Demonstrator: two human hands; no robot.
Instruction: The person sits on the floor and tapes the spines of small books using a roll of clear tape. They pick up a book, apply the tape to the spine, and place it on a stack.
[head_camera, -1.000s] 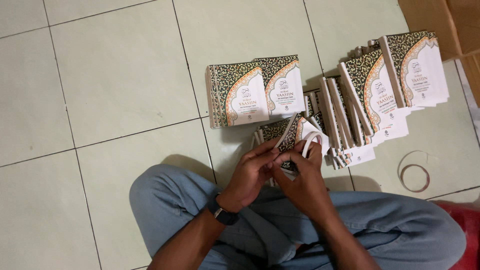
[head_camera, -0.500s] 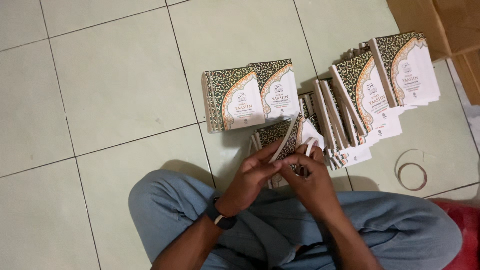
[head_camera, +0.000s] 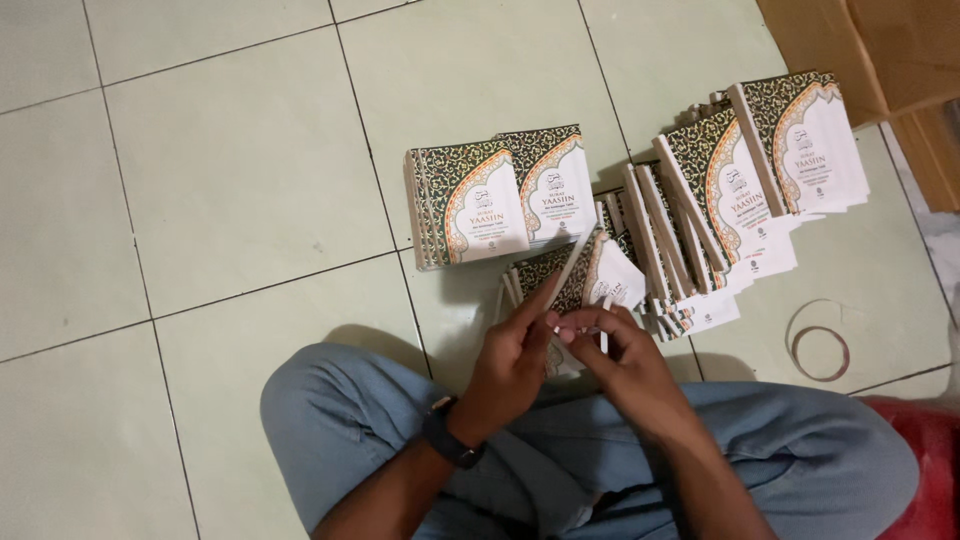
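Partly hidden behind both hands, left hand (head_camera: 510, 365) and right hand (head_camera: 625, 365) pinch one booklet (head_camera: 590, 275).

Bare tiled floor (head_camera: 230, 180) lies open across the whole left and far left of the scene; a hand could sweep there freely. To the right, passage is crowded: two stacked booklets (head_camera: 495, 195) sit just beyond the hands; a leaning row of booklets (head_camera: 740, 190) fills the far right; a cardboard box (head_camera: 880, 50) blocks the far right corner; a tape ring (head_camera: 820, 345) lies on the near right tile; the person's knees (head_camera: 330, 420) close off the near side.
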